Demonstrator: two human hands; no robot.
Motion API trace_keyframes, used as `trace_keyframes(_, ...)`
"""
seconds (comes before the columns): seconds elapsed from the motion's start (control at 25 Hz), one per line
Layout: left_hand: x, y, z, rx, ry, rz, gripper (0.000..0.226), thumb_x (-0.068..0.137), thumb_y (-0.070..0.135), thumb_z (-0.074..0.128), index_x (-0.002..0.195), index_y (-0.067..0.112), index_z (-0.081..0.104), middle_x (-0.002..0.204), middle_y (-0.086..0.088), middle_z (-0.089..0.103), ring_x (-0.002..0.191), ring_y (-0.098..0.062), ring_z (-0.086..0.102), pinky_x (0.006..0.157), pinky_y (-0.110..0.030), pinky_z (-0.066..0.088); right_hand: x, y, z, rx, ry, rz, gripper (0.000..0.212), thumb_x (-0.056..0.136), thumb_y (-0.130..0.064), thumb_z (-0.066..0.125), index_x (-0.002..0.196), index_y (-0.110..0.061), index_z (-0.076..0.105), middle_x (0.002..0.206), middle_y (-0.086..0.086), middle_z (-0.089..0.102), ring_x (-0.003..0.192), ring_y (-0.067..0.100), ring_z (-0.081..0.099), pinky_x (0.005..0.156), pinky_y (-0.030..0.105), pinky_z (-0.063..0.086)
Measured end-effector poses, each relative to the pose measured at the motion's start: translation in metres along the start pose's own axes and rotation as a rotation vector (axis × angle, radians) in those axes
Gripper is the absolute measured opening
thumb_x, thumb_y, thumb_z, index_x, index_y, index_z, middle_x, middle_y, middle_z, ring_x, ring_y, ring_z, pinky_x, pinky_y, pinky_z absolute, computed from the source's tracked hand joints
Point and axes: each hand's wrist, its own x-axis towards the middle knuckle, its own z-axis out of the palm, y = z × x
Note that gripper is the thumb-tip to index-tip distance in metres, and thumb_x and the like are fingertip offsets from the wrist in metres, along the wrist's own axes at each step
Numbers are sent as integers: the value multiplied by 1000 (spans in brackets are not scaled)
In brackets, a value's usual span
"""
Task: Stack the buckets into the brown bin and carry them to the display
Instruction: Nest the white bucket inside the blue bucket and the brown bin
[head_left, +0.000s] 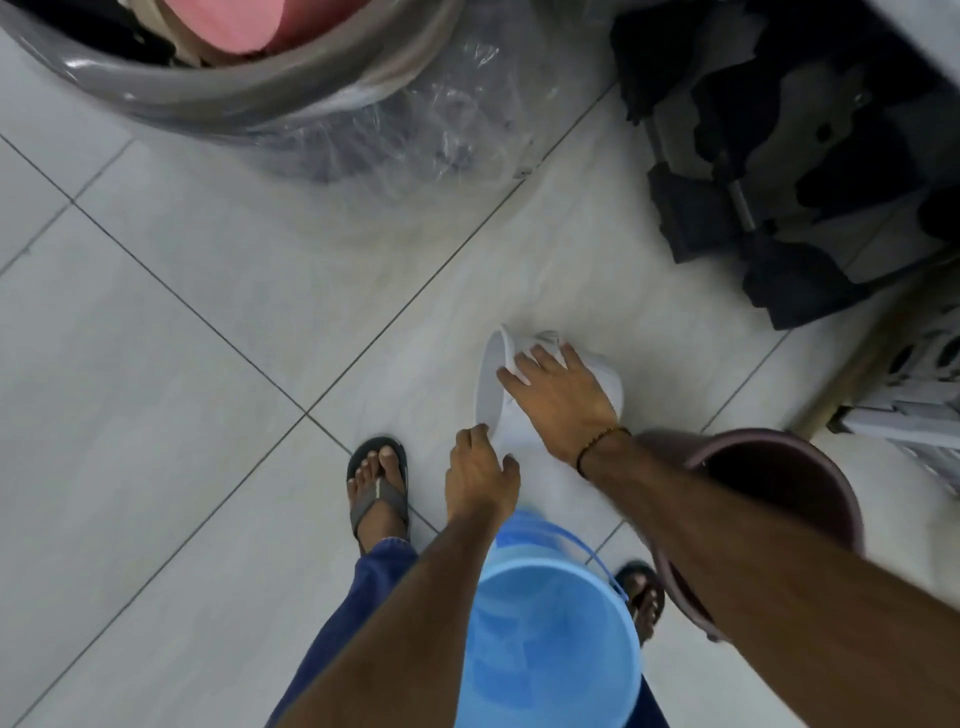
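White bucket (498, 384) lies tipped on its side on the tiled floor (182, 364), mid-scene. Right hand (561, 400) grips over its rim and wall; left hand (480, 475) pinches the near rim. Blue bucket (550, 639) stands nearer, upright. Brown bin (789, 478) sits right of it.

Bare forearms, no sleeves; a thin dark beaded bracelet (602, 440) circles the right wrist. Blue trousers (358, 587) cover the legs, and each foot wears a grey-strapped flip-flop sandal (378, 493), toes exposed.
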Motion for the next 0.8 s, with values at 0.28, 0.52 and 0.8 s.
trace_keyframes(0.28, 57, -25, 1, 98, -95, 260, 16, 100, 19, 47, 92, 7, 55, 92, -18, 69, 84, -41, 64, 68, -44, 53, 69, 11, 7, -268, -77, -202, 23, 98, -11, 58, 116, -21, 69, 120, 4, 66, 124, 29, 54, 122, 58, 12)
trace_keyframes(0.52, 38, 1, -63, 526, 0, 645, 26, 101, 21, 46, 119, 13, 63, 110, -9, 72, 96, -33, 67, 84, -40, 54, 27, 35, -18, -120, -27, -140, 28, 91, -5, 58, 109, -19, 73, 114, 5, 67, 113, 30, 56, 118, 56, 20)
trace_keyframes(0.8, 48, -27, -30, 1035, -121, 747, 19, 92, 7, 56, 105, 14, 67, 98, -6, 75, 85, -26, 71, 78, -35, 54, 8, -3, 61, -87, -38, -168, 25, 92, -13, 63, 116, -16, 70, 119, 11, 65, 116, 33, 54, 114, 57, 27)
